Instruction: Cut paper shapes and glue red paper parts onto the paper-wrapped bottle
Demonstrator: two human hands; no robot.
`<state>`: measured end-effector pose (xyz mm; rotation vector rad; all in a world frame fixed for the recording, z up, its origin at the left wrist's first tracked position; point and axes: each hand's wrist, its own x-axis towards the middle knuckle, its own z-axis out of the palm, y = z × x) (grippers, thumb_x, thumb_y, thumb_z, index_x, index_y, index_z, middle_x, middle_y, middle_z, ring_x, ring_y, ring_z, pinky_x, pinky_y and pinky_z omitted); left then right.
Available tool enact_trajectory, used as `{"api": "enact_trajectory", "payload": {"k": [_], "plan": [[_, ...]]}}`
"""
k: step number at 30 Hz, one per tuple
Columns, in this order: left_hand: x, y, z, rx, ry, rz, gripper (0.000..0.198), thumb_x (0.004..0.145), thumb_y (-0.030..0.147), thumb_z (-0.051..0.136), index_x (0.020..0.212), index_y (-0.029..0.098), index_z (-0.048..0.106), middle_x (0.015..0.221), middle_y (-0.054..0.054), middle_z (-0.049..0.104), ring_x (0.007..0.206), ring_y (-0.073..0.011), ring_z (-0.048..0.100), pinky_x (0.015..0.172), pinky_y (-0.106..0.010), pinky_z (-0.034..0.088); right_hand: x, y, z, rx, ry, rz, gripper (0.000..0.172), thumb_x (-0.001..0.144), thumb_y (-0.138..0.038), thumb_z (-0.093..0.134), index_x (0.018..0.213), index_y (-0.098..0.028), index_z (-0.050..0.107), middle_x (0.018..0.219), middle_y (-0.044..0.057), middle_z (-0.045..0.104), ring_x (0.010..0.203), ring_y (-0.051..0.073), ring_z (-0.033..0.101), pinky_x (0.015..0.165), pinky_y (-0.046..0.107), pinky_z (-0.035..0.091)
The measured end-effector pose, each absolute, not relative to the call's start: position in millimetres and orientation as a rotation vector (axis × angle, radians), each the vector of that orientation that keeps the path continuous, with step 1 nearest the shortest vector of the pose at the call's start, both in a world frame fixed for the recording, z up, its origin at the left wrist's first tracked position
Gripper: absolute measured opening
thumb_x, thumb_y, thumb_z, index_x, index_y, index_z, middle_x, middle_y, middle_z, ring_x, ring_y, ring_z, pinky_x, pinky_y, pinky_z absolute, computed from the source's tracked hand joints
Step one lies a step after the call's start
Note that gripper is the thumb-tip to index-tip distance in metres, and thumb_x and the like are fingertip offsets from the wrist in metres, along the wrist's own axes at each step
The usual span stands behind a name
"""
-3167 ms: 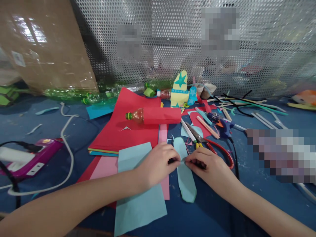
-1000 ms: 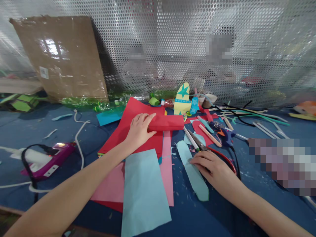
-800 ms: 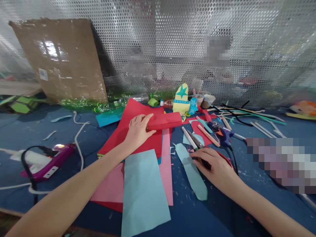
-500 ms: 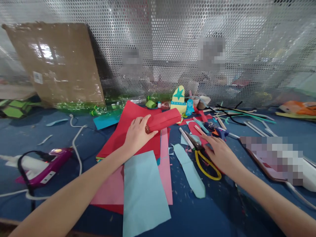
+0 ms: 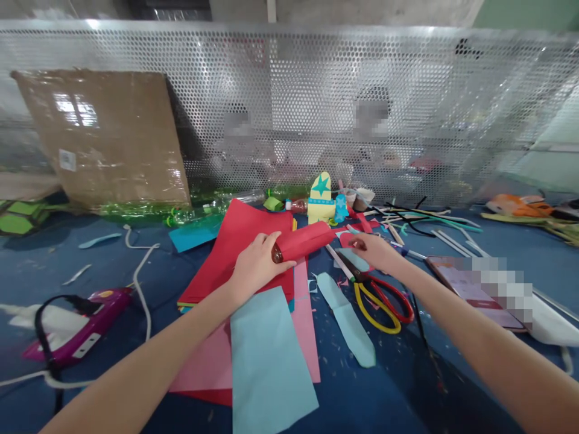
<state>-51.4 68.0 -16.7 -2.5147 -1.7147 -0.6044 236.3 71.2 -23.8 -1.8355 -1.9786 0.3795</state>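
Gripping at the near end: left hand (image 5: 256,270) wrapped around the brownish, see-through shoulder of the red-covered bottle (image 5: 302,242). Bottle sits over the red sheets (image 5: 226,265), slanting away to the right; can't tell whether it touches them. Probably light, thin-walled, springy if squeezed; its matt paper cover (image 5: 312,239) looks unlikely to slip but could crease or tear under a hard pinch. Best grip: bare shoulder, or flat fingers along the middle.

Right hand (image 5: 379,252) over paper scraps (image 5: 355,260), just past the scissors (image 5: 360,276); fingertips curled together, can't tell whether that grip has caught anything.

Containers, back of the tabletop (image 5: 339,401): green bottle (image 5: 131,209) lying before the cardboard (image 5: 106,141); small brownish bottle (image 5: 298,206), white-capped, beside the yellow paper shape (image 5: 320,209); pale cup-like piece (image 5: 364,198). Contents: can't make out.
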Motion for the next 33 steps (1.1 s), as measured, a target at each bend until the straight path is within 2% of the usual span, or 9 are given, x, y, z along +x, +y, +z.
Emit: {"api": "enact_trajectory", "payload": {"k": [2, 5, 9, 12, 15, 18, 21, 25, 33], "plan": [[-50.4, 66.0, -13.8, -2.539, -1.767, -0.547, 0.070, 0.078, 0.055, 0.064, 0.134, 0.019, 0.043, 0.123, -0.014, 0.055, 0.107, -0.0318, 0.059, 0.078, -0.036, 0.051, 243.3, 71.0, -13.7, -1.788, -1.887, 0.344, 0.022, 0.092, -0.029, 0.058, 0.110, -0.016, 0.060, 0.107, 0.006, 0.064, 0.089, 0.019, 0.063, 0.077, 0.038, 0.053], [-49.9, 64.9, -11.1, -2.585, -1.806, -0.516, 0.074, 0.077, 0.053, 0.065, 0.138, 0.021, 0.038, 0.130, -0.013, 0.052, 0.115, -0.0317, 0.055, 0.086, -0.038, 0.049, 248.5, 66.0, 3.7, -1.673, -1.724, 0.307, 0.012, 0.086, -0.020, 0.056, 0.095, -0.017, 0.064, 0.081, 0.004, 0.062, 0.079, 0.020, 0.060, 0.072, 0.033, 0.049], [-53.2, 67.2, -10.4, -2.693, -1.774, -0.572, 0.080, 0.074, 0.048, 0.070, 0.141, 0.023, 0.034, 0.134, -0.011, 0.052, 0.121, -0.0309, 0.051, 0.091, -0.040, 0.047, 227.5, 48.6, 9.2, -1.495, -1.606, 0.516, 0.034, 0.088, -0.028, 0.039, 0.107, -0.018, 0.064, 0.075, 0.003, 0.061, 0.062, 0.017, 0.057, 0.055, 0.029, 0.047], [-56.3, 70.2, -10.0, -2.775, -1.732, -0.625, 0.077, 0.072, 0.043, 0.071, 0.139, 0.024, 0.038, 0.134, -0.010, 0.053, 0.120, -0.0305, 0.053, 0.093, -0.040, 0.047, 196.7, 32.3, -4.8, -1.403, -1.609, 0.714, 0.038, 0.085, -0.034, 0.043, 0.107, -0.015, 0.068, 0.070, 0.004, 0.063, 0.053, 0.015, 0.054, 0.047, 0.027, 0.044], [-57.8, 72.9, -9.1, -2.836, -1.710, -0.668, 0.074, 0.073, 0.047, 0.069, 0.137, 0.023, 0.041, 0.135, -0.008, 0.055, 0.119, -0.0297, 0.054, 0.092, -0.039, 0.047, 171.4, 20.8, -21.9, -1.353, -1.626, 0.818, 0.038, 0.085, -0.034, 0.045, 0.106, -0.015, 0.071, 0.065, 0.004, 0.063, 0.052, 0.016, 0.054, 0.049, 0.029, 0.046], [-57.5, 74.4, -8.3, -2.916, -1.722, -0.733, 0.075, 0.071, 0.050, 0.069, 0.136, 0.023, 0.043, 0.133, -0.008, 0.056, 0.116, -0.0294, 0.057, 0.093, -0.039, 0.047, 160.4, 16.9, -32.7, -1.328, -1.641, 0.800, 0.035, 0.083, -0.032, 0.052, 0.109, -0.018, 0.070, 0.086, 0.008, 0.068, 0.077, 0.021, 0.062, 0.069, 0.035, 0.052], [-56.2, 74.5, -8.0, -2.950, -1.747, -0.766, 0.076, 0.069, 0.048, 0.071, 0.135, 0.024, 0.044, 0.136, -0.008, 0.054, 0.118, -0.0308, 0.055, 0.095, -0.041, 0.046, 158.4, 16.2, -37.8, -1.315, -1.660, 0.756, 0.035, 0.079, -0.029, 0.058, 0.111, -0.019, 0.069, 0.105, 0.010, 0.064, 0.096, 0.025, 0.059, 0.085, 0.040, 0.049], [-54.4, 73.7, -8.7, -3.052, -1.698, -0.809, 0.077, 0.068, 0.045, 0.073, 0.136, 0.024, 0.043, 0.134, -0.008, 0.056, 0.117, -0.0303, 0.056, 0.094, -0.039, 0.047, 155.2, 12.7, -42.3, -1.286, -1.716, 0.806, 0.038, 0.079, -0.027, 0.057, 0.116, -0.021, 0.066, 0.106, 0.010, 0.062, 0.086, 0.022, 0.062, 0.078, 0.038, 0.053], [-55.9, 75.0, -6.5, -3.144, -1.600, -0.685, 0.094, 0.060, 0.044, 0.079, 0.141, 0.025, 0.035, 0.138, -0.009, 0.052, 0.123, -0.0327, 0.050, 0.097, -0.043, 0.043, 153.6, 5.8, -44.1, -1.318, -1.720, 0.831, 0.037, 0.081, -0.026, 0.056, 0.117, -0.021, 0.065, 0.109, 0.011, 0.061, 0.086, 0.021, 0.063, 0.075, 0.036, 0.056]]}}
